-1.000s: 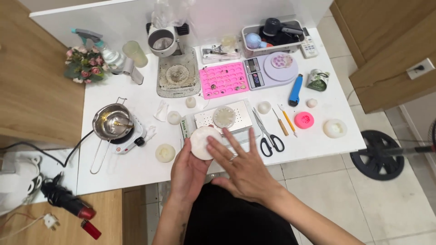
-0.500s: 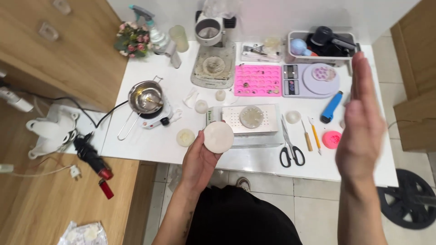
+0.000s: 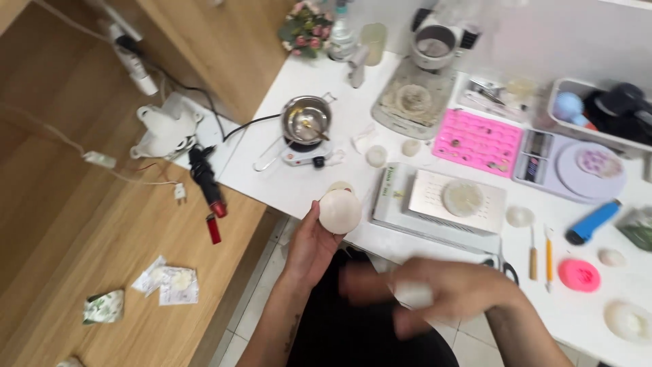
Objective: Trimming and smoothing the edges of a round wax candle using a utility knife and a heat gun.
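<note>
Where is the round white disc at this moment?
In the head view, the round white disc is left of centre, held up in the left hand at the front edge of the white table, beside the flat metal scale.

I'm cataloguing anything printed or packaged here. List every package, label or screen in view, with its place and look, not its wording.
Sachets: wooden surface, lower left; small, flat, white, crumpled.
Green-patterned packet: beside them, further left; small, white and green.
Scale display: left end of the lilac kitchen scale, table right; dark rectangle, too blurred to read.
Side label: left edge of the flat white box under the metal plate; narrow strip with dark print.
</note>
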